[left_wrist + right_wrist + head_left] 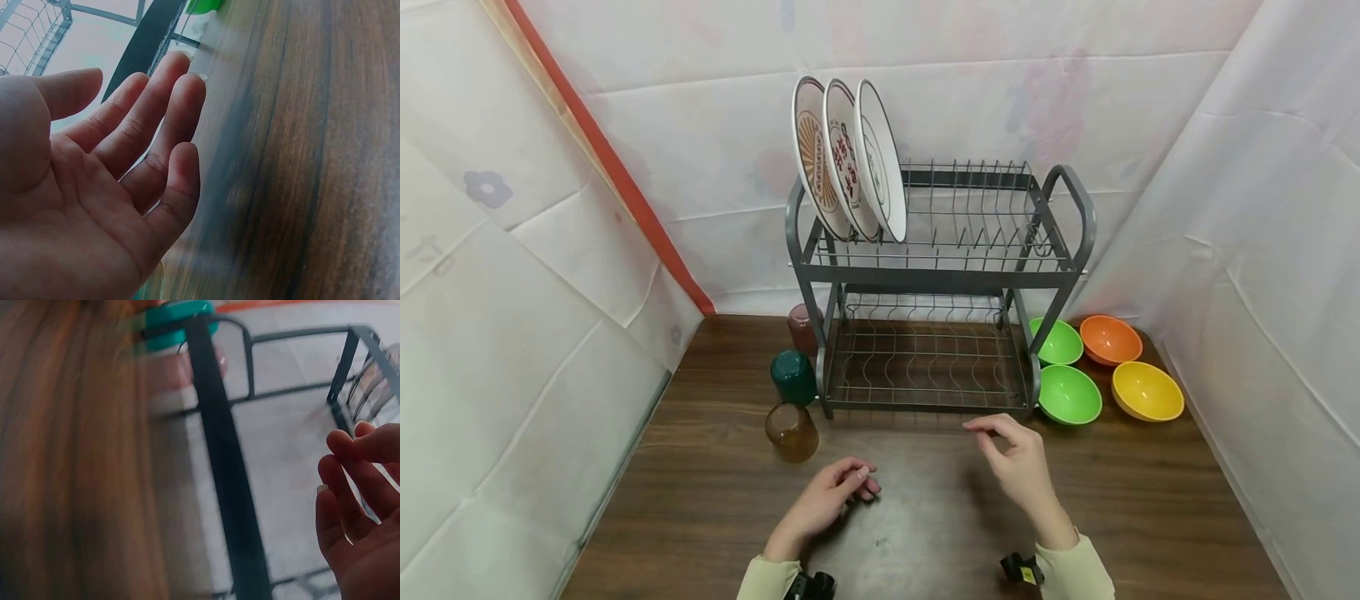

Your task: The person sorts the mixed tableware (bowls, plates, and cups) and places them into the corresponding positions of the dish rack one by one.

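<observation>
My left hand (831, 497) hovers low over the table in front of the amber cup (792, 435), its fingers loosely bent and holding nothing. In the left wrist view its palm faces up and nothing lies in it. Just before the front right of a two-tier dish rack (925, 277), my right hand (1021, 467) is raised with thumb and index finger close together and nothing between them. Three white printed plates stand upright at the left end of the upper tier: the left plate (812, 150), the middle plate (842, 150) and the right plate (883, 171).
Behind the amber cup, a teal cup (793, 377) and a pink cup (801, 329) line the rack's left side. To its right sit two green bowls (1070, 394), an orange bowl (1111, 340) and a yellow bowl (1147, 392). White cloth (1262, 250) surrounds the wooden table (677, 500).
</observation>
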`<act>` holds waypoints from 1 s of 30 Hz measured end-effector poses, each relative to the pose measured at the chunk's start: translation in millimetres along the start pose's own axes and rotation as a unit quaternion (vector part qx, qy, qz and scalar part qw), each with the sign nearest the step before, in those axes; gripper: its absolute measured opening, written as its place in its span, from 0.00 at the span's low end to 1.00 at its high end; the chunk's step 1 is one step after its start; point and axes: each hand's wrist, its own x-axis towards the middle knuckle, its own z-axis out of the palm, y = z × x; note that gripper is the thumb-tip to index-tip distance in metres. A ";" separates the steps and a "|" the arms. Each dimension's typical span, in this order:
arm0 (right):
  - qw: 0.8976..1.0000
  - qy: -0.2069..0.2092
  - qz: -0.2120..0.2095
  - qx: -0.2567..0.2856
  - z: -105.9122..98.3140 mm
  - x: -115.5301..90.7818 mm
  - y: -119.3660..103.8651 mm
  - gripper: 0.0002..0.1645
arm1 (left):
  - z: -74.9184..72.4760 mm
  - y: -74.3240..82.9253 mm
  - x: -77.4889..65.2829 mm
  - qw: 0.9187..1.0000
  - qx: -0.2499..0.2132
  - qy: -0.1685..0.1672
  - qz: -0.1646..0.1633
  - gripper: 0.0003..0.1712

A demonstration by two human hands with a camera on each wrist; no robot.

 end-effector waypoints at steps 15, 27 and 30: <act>0.978 0.121 0.076 -0.150 -59.9 -36.0 95.9 0.15 | 2.3 -3.6 1.5 1.000 0.000 0.001 -0.004 0.23; 0.960 0.030 0.098 -0.261 -83.6 -38.2 122.4 0.18 | 24.4 2.4 5.8 0.999 -0.030 -0.040 0.000 0.20; 0.956 0.009 0.105 -0.274 -85.7 -39.1 127.1 0.17 | 32.7 4.8 8.0 0.998 -0.032 -0.049 -0.001 0.18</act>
